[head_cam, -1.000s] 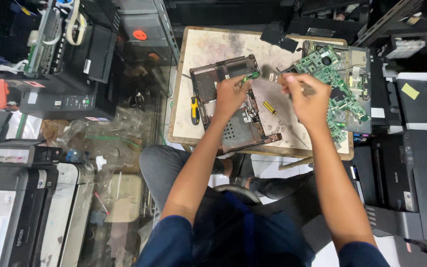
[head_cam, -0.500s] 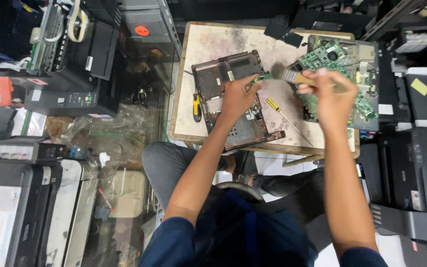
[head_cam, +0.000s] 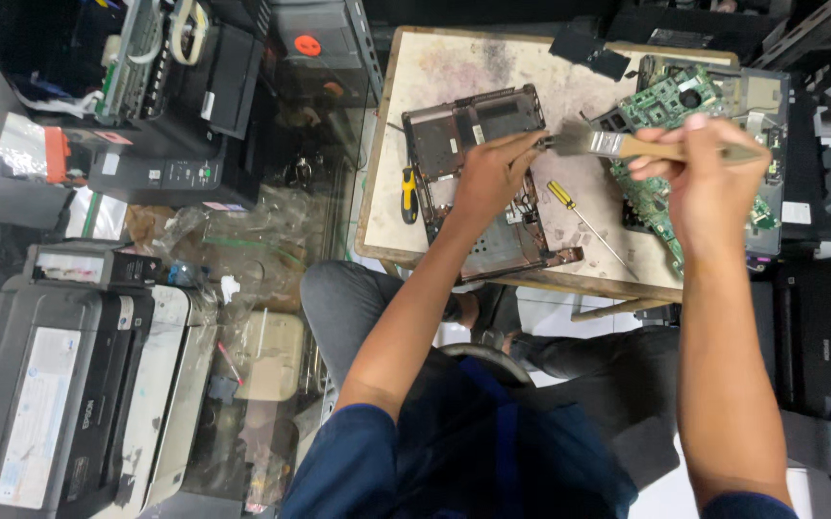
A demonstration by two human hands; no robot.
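Looking straight down on a small wooden workbench [head_cam: 454, 58], its pale top stained and scuffed, and right in the middle of it sits an opened laptop base [head_cam: 478, 178], dark and gutted, running from the centre of the bench toward its 6 o'clock edge. The left hand [head_cam: 492, 173] is planted on that shell, fingers curled and pressing down on its right side. The right hand [head_cam: 708, 183] is raised over the 3 o'clock side of the bench, fist closed around the wooden handle of a paintbrush [head_cam: 627, 146], bristles pointing to 9 o'clock and hovering just beside the left hand's fingertips. Under that hand lies a heap of green circuit boards [head_cam: 670, 96], spilling along the bench's 3 o'clock edge. Between shell and boards there is a yellow-handled screwdriver [head_cam: 574, 207] lying on the bare top, and at 9 o'clock of the shell a second yellow and black screwdriver [head_cam: 409, 192]. The room is packed tight: at 9 o'clock of the bench a glass cabinet [head_cam: 271, 221] with crumpled clear plastic, beyond it stacked dark machines, and down at 7 o'clock a row of printers [head_cam: 69, 384]. More black casings [head_cam: 829, 336] crowd the 3 o'clock side. The person sits with knees tucked under the bench.
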